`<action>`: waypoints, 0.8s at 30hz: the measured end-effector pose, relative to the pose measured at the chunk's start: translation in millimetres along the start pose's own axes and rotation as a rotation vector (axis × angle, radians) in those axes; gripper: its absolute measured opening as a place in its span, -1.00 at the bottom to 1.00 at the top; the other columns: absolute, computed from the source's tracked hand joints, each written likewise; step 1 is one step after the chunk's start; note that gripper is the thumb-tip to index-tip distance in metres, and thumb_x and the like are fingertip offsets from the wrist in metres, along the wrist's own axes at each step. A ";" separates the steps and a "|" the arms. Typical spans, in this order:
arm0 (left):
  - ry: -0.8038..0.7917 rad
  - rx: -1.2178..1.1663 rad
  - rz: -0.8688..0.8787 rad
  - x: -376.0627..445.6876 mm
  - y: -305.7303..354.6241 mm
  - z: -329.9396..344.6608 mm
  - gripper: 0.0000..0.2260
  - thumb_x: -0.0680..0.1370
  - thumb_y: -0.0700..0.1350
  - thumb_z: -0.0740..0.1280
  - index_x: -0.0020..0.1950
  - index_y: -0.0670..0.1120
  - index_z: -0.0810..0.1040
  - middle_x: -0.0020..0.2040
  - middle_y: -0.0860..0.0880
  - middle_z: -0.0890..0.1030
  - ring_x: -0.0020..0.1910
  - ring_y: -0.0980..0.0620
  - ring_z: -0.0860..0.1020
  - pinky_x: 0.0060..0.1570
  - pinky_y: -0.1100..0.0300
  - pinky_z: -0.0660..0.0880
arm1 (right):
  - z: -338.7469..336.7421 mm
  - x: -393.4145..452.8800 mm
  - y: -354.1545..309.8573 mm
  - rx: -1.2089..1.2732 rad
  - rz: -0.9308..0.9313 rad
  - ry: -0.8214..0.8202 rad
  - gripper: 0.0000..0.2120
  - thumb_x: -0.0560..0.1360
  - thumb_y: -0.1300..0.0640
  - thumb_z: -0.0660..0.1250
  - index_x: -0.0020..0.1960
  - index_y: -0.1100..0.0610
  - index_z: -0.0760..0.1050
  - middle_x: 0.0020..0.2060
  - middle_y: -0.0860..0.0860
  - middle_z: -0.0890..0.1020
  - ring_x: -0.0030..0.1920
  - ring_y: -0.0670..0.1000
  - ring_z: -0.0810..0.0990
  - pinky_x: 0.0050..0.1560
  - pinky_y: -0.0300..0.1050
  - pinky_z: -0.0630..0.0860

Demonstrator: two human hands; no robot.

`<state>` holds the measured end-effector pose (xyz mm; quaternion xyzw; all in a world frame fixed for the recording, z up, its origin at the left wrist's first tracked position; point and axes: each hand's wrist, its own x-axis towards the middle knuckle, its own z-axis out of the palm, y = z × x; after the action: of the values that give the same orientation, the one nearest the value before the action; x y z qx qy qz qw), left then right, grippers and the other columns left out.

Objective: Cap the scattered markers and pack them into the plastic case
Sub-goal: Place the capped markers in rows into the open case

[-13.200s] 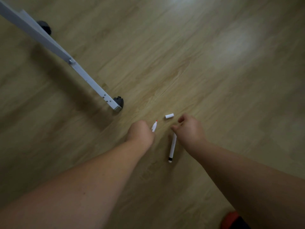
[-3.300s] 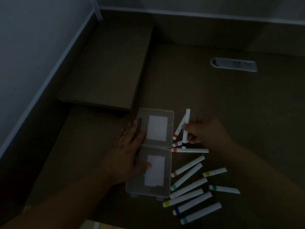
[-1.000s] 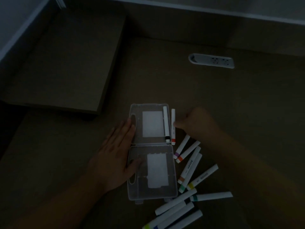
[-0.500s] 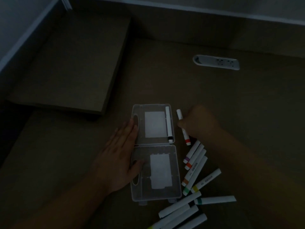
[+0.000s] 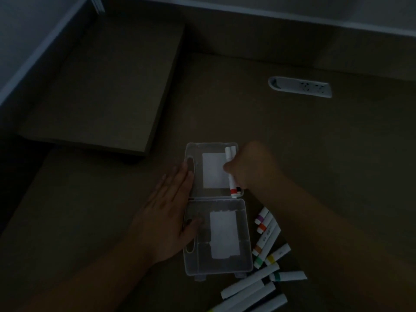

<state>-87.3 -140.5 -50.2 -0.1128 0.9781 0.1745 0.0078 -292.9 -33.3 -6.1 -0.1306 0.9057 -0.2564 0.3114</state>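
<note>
A clear plastic case [image 5: 195, 266] lies open in two halves on a dim wooden desk. My left hand [image 5: 166, 212] rests flat on its left side, fingers spread, thumb on the near half. My right hand [image 5: 249, 167] pinches a white marker with a red band [image 5: 231, 185] inside the far half, along its right wall. A black-banded marker [image 5: 238, 189] lies beside it, mostly hidden by my hand. Several capped white markers [image 5: 265, 239] with coloured bands lie loose to the right of the near half.
A white power strip [image 5: 300, 86] is set in the desk at the back right. A raised wooden shelf [image 5: 108, 86] stands at the back left, against a white wall. More markers [image 5: 249, 289] spread toward the desk's near edge.
My right hand has carried the red-banded marker from just outside the case into the far half, beside the black-banded one. My left hand has stayed on the case.
</note>
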 end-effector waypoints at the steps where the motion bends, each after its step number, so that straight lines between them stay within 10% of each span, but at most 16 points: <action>1: -0.003 -0.007 0.002 0.1 0.1 0.0 -0.20 0.56 0.37 0.02 0.59 -0.01 -0.29 0.58 0.04 -0.33 0.54 0.15 -0.31 0.52 0.13 -0.21 | 1.2 0.0 -0.4 -0.040 -0.015 0.019 -0.85 0.45 0.04 0.47 -0.07 0.04 0.52 -0.19 -0.01 0.58 -0.18 -0.04 0.60 -0.21 -0.13 0.55; 15: -0.020 -0.017 0.010 0.1 -0.8 -0.3 -0.19 0.55 0.33 0.09 0.60 -0.05 -0.21 0.60 0.01 -0.25 0.57 0.10 -0.24 0.55 0.01 -0.07 | 11.3 1.3 -3.8 -0.284 -0.139 0.134 -0.86 0.53 0.05 0.38 0.05 0.07 0.55 -0.17 -0.04 0.54 -0.19 -0.08 0.51 -0.38 -0.29 0.27; 24: 0.000 0.023 0.014 0.6 -0.5 -1.6 -0.19 0.56 0.31 0.13 0.61 -0.06 -0.17 0.61 -0.01 -0.22 0.56 0.13 -0.25 0.51 0.16 -0.22 | 9.7 3.3 -0.3 -0.301 -0.151 0.070 -0.73 0.49 -0.04 0.42 0.11 0.07 0.56 -0.12 -0.02 0.57 -0.07 -0.02 0.58 -0.10 -0.13 0.47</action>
<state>-87.7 -141.7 -48.9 -0.1058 0.9808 0.1634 0.0079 -289.3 -38.5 -14.1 -0.2343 0.9317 -0.1450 0.2367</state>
